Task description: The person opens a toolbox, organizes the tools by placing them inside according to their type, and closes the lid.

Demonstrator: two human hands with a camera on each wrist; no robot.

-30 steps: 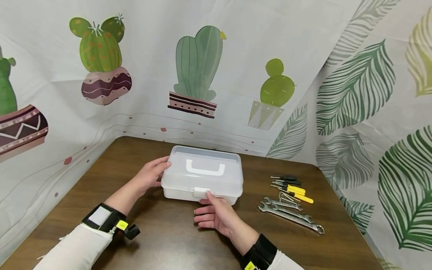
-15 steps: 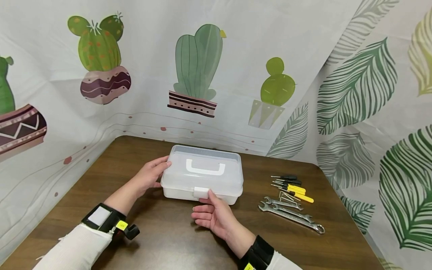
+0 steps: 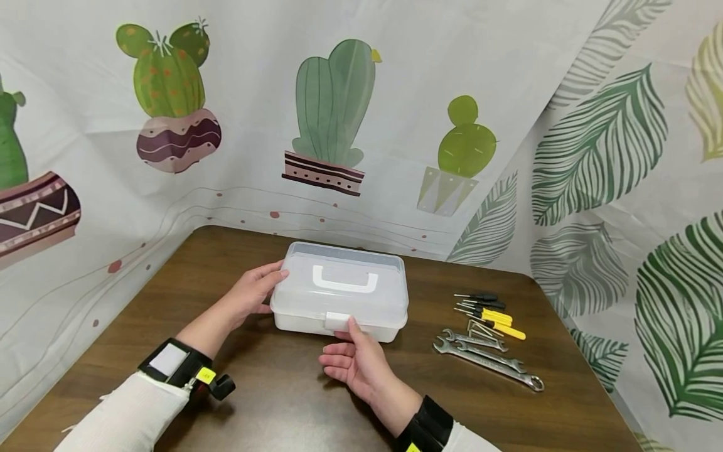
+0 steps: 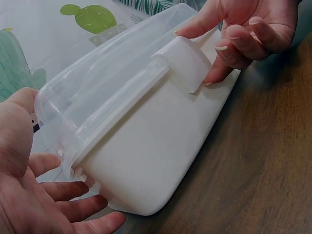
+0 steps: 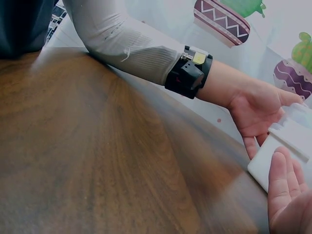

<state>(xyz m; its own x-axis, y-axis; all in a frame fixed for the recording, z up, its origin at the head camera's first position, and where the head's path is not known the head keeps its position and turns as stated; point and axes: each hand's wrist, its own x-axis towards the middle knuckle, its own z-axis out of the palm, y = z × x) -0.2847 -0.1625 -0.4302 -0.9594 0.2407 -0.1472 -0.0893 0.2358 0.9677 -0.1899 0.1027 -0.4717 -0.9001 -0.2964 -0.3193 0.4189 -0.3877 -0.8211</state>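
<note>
A white plastic toolbox with a clear lid and a white carry handle stands on the table, its lid down. My left hand rests against the box's left end, thumb at the lid's edge; in the left wrist view its fingers lie fairly straight along the end wall. At the front, my right hand pinches the white latch, thumb on its upper edge and index finger at its lower edge. The other right fingers are loosely bent below it.
To the right on the brown table lie several screwdrivers with black or yellow handles, some hex keys, and silver wrenches. A printed cloth hangs behind the table and along its sides.
The right hand and wrist have shifted slightly left, with the thumb staying at the latch. The left hand and box hold their place, and the lid remains down.
</note>
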